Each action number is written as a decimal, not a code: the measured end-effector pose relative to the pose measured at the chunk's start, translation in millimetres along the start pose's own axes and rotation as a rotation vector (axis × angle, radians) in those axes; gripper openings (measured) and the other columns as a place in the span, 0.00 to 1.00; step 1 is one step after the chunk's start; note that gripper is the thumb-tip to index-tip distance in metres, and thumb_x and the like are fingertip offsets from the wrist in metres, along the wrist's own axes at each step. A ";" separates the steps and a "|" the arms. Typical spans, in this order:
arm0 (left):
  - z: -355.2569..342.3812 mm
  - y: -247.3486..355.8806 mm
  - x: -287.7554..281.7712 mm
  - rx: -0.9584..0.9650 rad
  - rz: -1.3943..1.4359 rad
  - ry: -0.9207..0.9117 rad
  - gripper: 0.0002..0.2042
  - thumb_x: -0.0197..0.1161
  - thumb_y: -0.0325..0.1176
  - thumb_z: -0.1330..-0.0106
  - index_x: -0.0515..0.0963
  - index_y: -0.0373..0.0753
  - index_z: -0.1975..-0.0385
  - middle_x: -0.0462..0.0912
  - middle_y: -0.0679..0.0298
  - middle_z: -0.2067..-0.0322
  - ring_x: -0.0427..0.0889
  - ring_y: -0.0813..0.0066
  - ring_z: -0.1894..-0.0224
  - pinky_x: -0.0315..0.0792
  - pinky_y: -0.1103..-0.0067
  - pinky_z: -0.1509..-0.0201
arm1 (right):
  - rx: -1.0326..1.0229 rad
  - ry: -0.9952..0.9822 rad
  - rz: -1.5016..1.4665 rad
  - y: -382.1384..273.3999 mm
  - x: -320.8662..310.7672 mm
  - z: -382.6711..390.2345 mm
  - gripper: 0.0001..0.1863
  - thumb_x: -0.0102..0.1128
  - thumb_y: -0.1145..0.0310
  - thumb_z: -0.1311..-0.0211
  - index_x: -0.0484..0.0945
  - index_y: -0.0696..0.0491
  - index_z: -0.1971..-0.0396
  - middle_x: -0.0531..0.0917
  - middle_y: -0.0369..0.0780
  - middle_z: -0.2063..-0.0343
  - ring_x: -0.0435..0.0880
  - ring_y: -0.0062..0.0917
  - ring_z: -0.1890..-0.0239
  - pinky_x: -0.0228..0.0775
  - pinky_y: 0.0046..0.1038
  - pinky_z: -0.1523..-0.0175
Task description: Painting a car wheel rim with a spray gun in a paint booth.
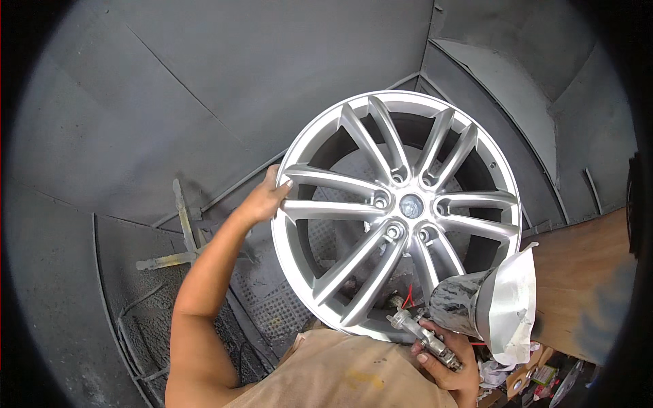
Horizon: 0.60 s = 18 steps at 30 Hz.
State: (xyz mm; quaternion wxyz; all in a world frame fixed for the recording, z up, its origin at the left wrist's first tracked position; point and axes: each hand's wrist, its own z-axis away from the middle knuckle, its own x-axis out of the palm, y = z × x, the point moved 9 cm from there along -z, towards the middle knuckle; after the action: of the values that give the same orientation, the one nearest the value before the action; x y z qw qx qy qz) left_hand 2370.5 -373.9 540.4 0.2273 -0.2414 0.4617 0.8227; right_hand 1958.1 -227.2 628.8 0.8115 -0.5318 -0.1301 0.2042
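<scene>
A large silver alloy wheel point(411, 205) with paired spokes faces me in the middle of the view. My left hand point(266, 197) is closed round its left edge, the thumb lying over the front near a spoke end. Low on the right, my right hand point(452, 364) is wrapped round a metal spray gun point(427, 338), close to the wheel's lower edge. Beside the gun is a dark, paint-smeared cup point(457, 302), with a torn silvery-white sheet point(510, 306) flaring from its wide end. The cup overlaps the wheel's lower right rim.
Grey walls point(204, 81) surround the wheel. A paint-crusted cross-shaped metal piece point(183, 228) stands to the left. Below lies a dimpled grey floor mat point(279, 309). A brown board point(578, 279) is at the right, with mixed clutter point(544, 377) under it.
</scene>
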 end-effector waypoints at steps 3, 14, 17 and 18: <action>23.1 -5.9 -3.2 0.203 -0.133 0.249 0.32 0.48 0.48 0.28 0.54 0.28 0.35 0.75 0.35 0.51 0.77 0.48 0.46 0.68 0.68 0.42 | -0.016 -0.023 0.049 -2.0 -0.1 0.4 0.26 0.65 0.74 0.45 0.72 0.67 0.46 0.84 0.40 0.71 0.82 0.21 0.65 0.70 0.23 0.52; 61.0 4.7 11.1 0.082 -0.186 0.141 0.46 0.67 0.32 0.53 0.47 0.23 0.35 0.74 0.35 0.49 0.77 0.46 0.45 0.68 0.69 0.38 | 0.030 -0.028 0.044 0.1 4.1 3.4 0.26 0.65 0.73 0.45 0.72 0.69 0.46 0.84 0.40 0.70 0.82 0.22 0.65 0.70 0.22 0.51; 36.1 -4.0 2.9 0.157 -0.084 0.099 0.41 0.67 0.31 0.54 0.56 0.24 0.39 0.76 0.39 0.52 0.78 0.50 0.46 0.69 0.71 0.41 | 0.029 -0.031 0.023 3.1 6.2 3.2 0.26 0.64 0.74 0.45 0.72 0.69 0.46 0.84 0.41 0.70 0.82 0.22 0.65 0.70 0.22 0.52; 28.8 -6.2 1.4 0.159 -0.027 0.082 0.37 0.67 0.30 0.56 0.60 0.25 0.43 0.77 0.43 0.54 0.78 0.56 0.48 0.70 0.73 0.43 | 0.029 -0.025 0.014 3.7 5.4 3.1 0.27 0.64 0.74 0.45 0.72 0.69 0.46 0.84 0.41 0.71 0.82 0.22 0.65 0.71 0.23 0.52</action>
State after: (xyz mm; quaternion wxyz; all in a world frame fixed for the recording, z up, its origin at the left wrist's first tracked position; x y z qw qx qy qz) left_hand 2367.7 -345.8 548.7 0.2378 -0.2623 0.5312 0.7697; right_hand 1960.8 -220.8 626.6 0.8160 -0.5183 -0.1335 0.2182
